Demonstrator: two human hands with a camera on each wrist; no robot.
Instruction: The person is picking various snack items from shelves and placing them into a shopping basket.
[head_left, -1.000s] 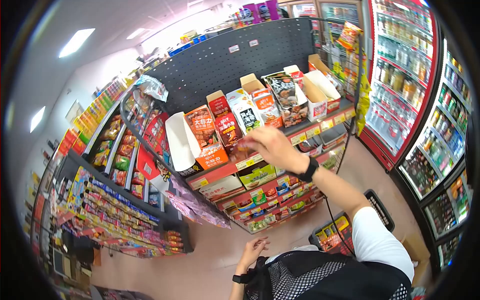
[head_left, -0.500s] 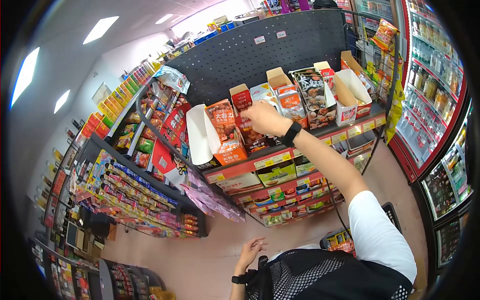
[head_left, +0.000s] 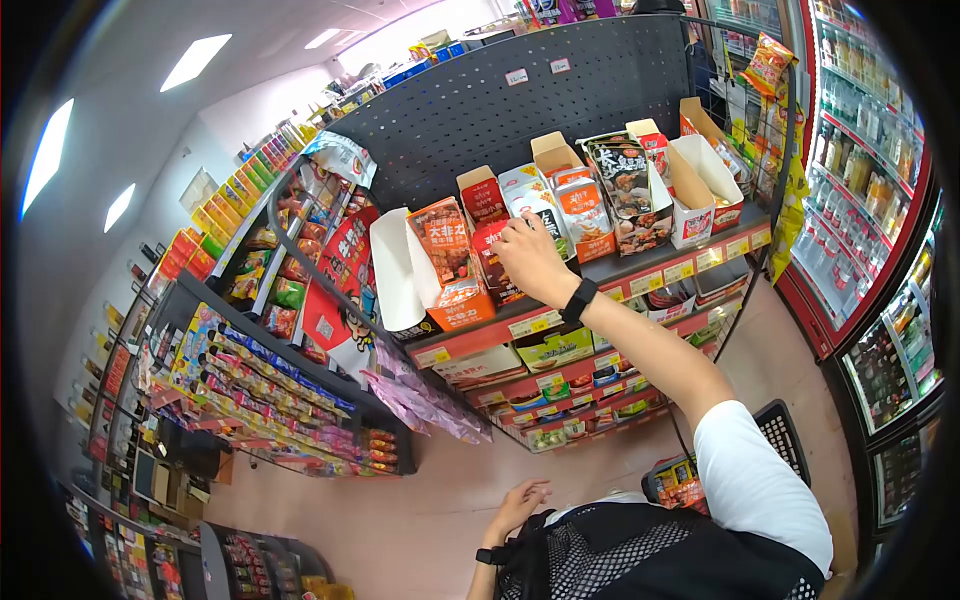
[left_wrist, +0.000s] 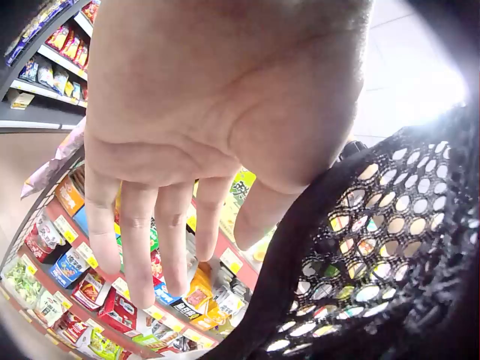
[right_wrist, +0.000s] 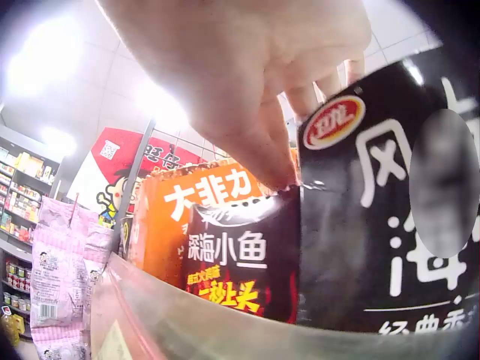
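My right hand (head_left: 535, 262) reaches over a row of display boxes on the upper shelf. In the right wrist view, its thumb is right at the top edge of a dark red box (right_wrist: 240, 259), beside a black box (right_wrist: 360, 217) with white lettering. The other fingers pass behind the black box's top, their tips hidden, so I cannot tell if they hold anything. An orange box (head_left: 462, 303) of packets stands left of the red one. My left hand (head_left: 520, 503) hangs low in front of the body, fingers loosely extended, holding nothing.
An empty white box (head_left: 397, 270) stands at the shelf's left end. Orange packets (head_left: 583, 215) and a tall dark packet (head_left: 622, 190) fill boxes to the right. Price tags (head_left: 535, 325) line the shelf edge. A basket (head_left: 680, 485) of goods is on the floor.
My right hand held a small red packet in front of the shelf, then moved to the red box and now sits slightly right of it. That packet no longer shows. The left hand stays low.
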